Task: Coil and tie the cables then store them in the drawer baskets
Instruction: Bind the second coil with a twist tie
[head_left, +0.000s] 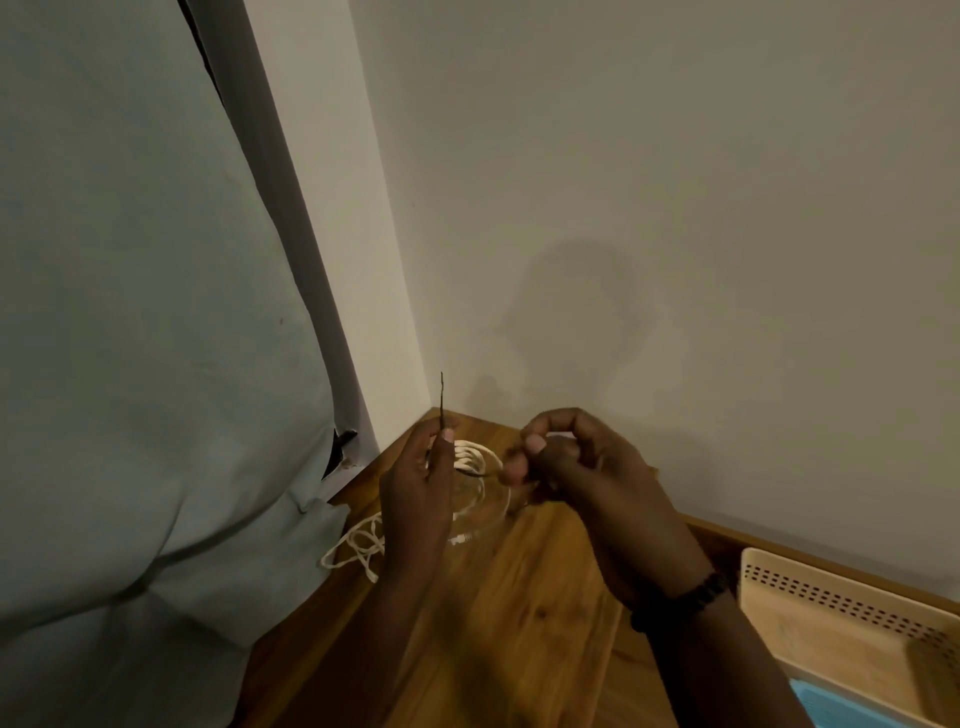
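A big grey cushion (130, 364) fills the left. The wood table (519, 597) sits in the corner. A tan basket (831, 618) waits at the near right, likely for the cable. The white cable (470, 454) lies coiled between the hands, with loose loops (358, 545) at the table's left edge. The right hand (576, 467) pinches one end of a thin dark tie (442, 400). The left hand (421, 488) pinches the other end, pointing up, probably to wrap the coil. No writing shows.

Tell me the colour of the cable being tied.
White or cream; the cable shows in the head view, between the hands.
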